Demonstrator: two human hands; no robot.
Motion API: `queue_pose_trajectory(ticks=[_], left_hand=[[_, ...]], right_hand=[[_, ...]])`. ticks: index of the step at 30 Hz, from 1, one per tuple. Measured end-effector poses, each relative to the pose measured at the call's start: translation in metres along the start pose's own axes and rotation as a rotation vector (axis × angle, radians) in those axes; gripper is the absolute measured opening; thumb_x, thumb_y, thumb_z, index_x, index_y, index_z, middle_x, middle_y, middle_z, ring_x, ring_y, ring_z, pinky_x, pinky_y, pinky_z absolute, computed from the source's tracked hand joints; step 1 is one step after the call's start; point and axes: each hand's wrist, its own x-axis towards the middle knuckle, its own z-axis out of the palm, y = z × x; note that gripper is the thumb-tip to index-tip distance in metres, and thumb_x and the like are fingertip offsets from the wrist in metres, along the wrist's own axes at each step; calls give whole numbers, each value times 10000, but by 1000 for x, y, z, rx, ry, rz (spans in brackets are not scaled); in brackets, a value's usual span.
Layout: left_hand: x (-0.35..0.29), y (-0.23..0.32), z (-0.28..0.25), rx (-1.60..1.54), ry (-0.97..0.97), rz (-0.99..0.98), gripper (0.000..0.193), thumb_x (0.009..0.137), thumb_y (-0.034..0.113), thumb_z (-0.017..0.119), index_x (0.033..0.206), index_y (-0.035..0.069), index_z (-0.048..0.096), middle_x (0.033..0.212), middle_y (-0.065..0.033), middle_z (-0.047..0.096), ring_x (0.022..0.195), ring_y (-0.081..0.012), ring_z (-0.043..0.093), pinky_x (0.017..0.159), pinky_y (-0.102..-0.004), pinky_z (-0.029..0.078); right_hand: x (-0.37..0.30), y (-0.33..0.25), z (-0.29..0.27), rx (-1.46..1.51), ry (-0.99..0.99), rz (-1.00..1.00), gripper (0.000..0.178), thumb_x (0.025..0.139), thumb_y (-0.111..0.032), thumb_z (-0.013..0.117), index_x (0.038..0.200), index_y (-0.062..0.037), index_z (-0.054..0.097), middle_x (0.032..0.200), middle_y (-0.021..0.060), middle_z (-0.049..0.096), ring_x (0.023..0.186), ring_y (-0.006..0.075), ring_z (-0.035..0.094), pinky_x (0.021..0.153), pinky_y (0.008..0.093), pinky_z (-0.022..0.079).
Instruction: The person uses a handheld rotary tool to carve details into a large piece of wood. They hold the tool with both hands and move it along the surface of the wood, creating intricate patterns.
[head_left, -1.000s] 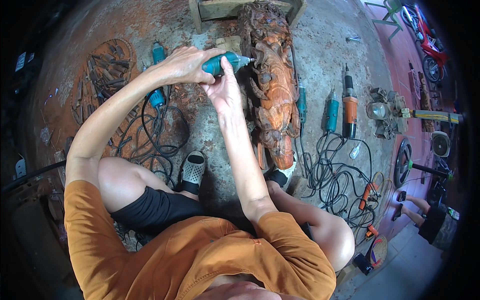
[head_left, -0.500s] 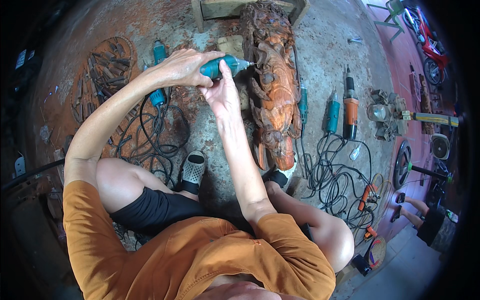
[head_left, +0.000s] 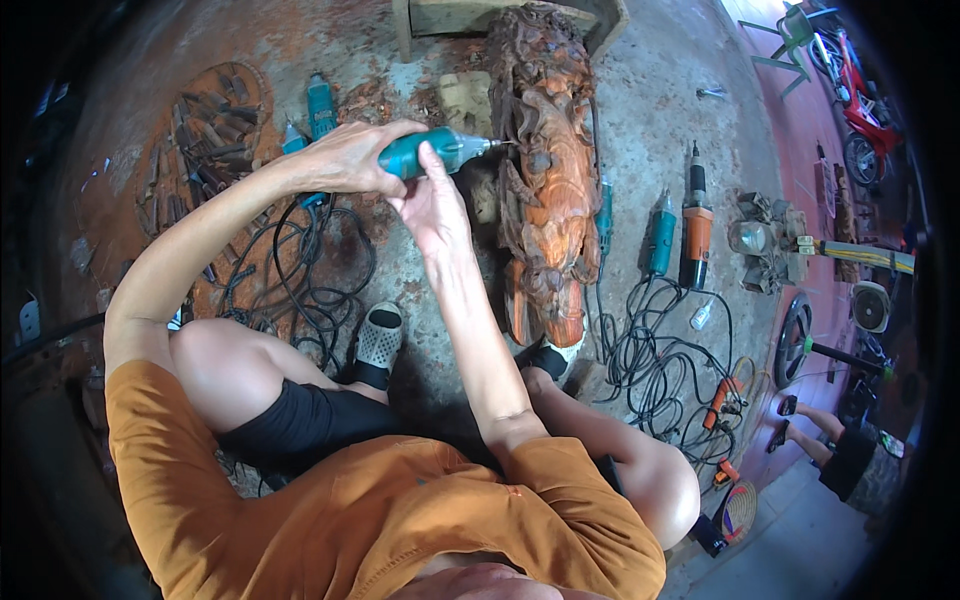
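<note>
A teal die grinder [head_left: 420,152] lies level between my hands, its thin bit pointing right at the near-left edge of the carved wood sculpture [head_left: 555,170]. The bit's tip meets or nearly meets the wood; exact contact is too small to tell. My left hand [head_left: 352,160] wraps the grinder's rear from the far side. From below, my right hand [head_left: 436,208] steadies the body, thumb pressed along it. The reddish-brown carving, with deep curling relief, stretches away from me, its near end beside my shoe [head_left: 570,352].
Chisels [head_left: 210,130] lie in a round tray at left. Further grinders [head_left: 321,105] and tangled black cables [head_left: 310,280] flank me. At right are a teal grinder [head_left: 661,238], an orange grinder [head_left: 697,235] and a metal stand [head_left: 765,240]. A wooden bench [head_left: 450,18] stands beyond. Another person's legs [head_left: 815,440] show at far right.
The grinder and both hands have moved slightly toward me, and the bit's tip sits a little nearer along the carving's left edge. The whole view has also shifted slightly. Both hands keep their hold.
</note>
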Motion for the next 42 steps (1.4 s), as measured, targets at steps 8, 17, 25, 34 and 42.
queue_pose_trajectory(ticks=[8, 17, 25, 34, 42], left_hand=[[-5, -21, 36, -196, -82, -9, 962, 616, 329, 785, 1433, 40, 369, 901, -227, 664, 824, -339, 665, 763, -416, 499], [11, -35, 47, -124, 29, 21, 901, 626, 250, 687, 1448, 93, 352, 678, -172, 604, 622, -318, 622, 609, -418, 467], [17, -34, 42, -112, -10, -22, 887, 637, 239, 684, 1448, 81, 361, 669, -168, 613, 613, -286, 632, 612, -414, 482], [24, -39, 49, -84, 42, 38, 910, 648, 226, 719, 1468, 88, 347, 703, -161, 647, 626, -292, 648, 633, -410, 505], [21, -41, 53, -78, 16, 32, 876, 669, 239, 707, 1461, 101, 359, 697, -157, 647, 621, -289, 649, 619, -415, 506]], right_hand=[[-14, 14, -25, -20, 103, 107, 579, 899, -318, 693, 1367, -97, 432, 1299, 85, 539, 1197, 229, 536, 972, 416, 484], [5, 10, -31, 14, 102, 97, 507, 939, -305, 639, 1345, -83, 433, 1306, 85, 535, 1199, 226, 532, 977, 410, 489], [17, 10, -38, 39, 92, 109, 531, 944, -326, 625, 1364, -79, 413, 1337, 92, 518, 1219, 242, 526, 987, 425, 494], [16, 7, -38, 59, 92, 84, 561, 941, -332, 630, 1384, -81, 394, 1358, 106, 501, 1240, 255, 513, 993, 442, 494], [16, 13, -45, 67, 80, 91, 583, 936, -330, 638, 1389, -66, 384, 1364, 113, 493, 1245, 256, 509, 1011, 448, 482]])
